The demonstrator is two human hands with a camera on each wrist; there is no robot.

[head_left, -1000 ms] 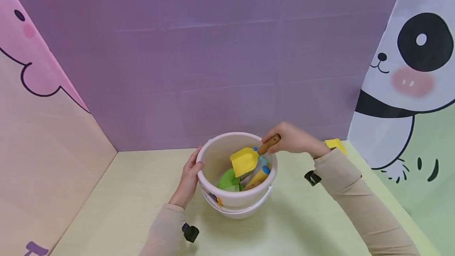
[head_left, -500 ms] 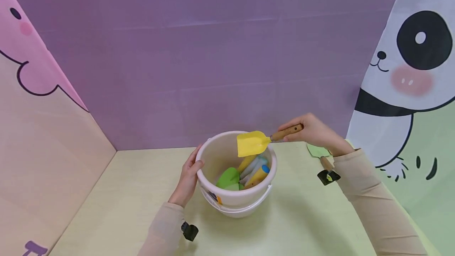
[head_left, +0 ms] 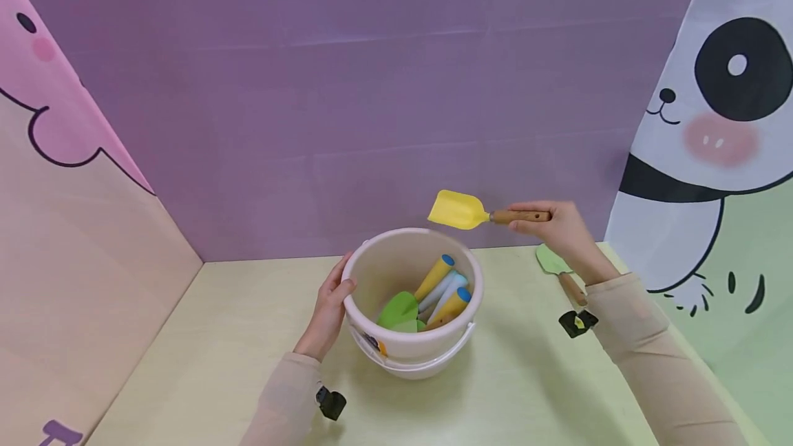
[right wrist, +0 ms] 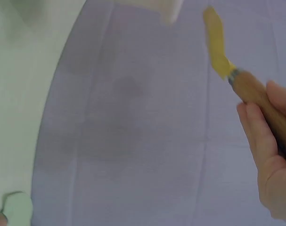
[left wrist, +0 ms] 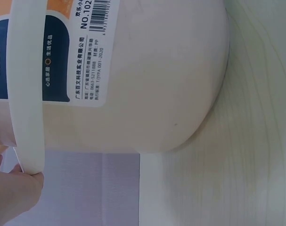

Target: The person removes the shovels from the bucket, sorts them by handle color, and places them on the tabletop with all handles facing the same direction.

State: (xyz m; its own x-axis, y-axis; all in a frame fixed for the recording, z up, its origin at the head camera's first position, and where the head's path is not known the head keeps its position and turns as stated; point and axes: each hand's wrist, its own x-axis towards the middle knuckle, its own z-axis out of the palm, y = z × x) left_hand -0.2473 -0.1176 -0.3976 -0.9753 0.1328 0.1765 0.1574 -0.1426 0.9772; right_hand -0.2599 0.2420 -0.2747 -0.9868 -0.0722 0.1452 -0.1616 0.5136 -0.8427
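Observation:
My left hand (head_left: 327, 312) grips the left rim of a white bucket (head_left: 403, 346), thumb over the edge. In the left wrist view, the bucket's label (left wrist: 91, 52) and hanging bail handle (left wrist: 27, 80) are close up. My right hand (head_left: 565, 231) pinches the wooden handle of a yellow toy shovel (head_left: 458, 210), held above and right of the bucket, blade pointing left. The right wrist view shows that blade (right wrist: 217, 42) nearly edge-on. Inside the bucket lie a green blade (head_left: 399, 310), yellow handles (head_left: 436, 277) with blue ends, and pale blue handles (head_left: 447, 290); their lower parts are hidden.
A green toy shovel (head_left: 553, 259) with a wooden handle lies on the table (head_left: 260, 336) at the back right, beneath my right forearm. A purple backdrop (head_left: 384, 122) rises behind the table, with cartoon-printed panels (head_left: 725, 143) on both sides.
My right hand has lifted the yellow toy shovel out of the bucket, up and to the right. The green shovel on the table has come into sight. My left hand has stayed on the rim.

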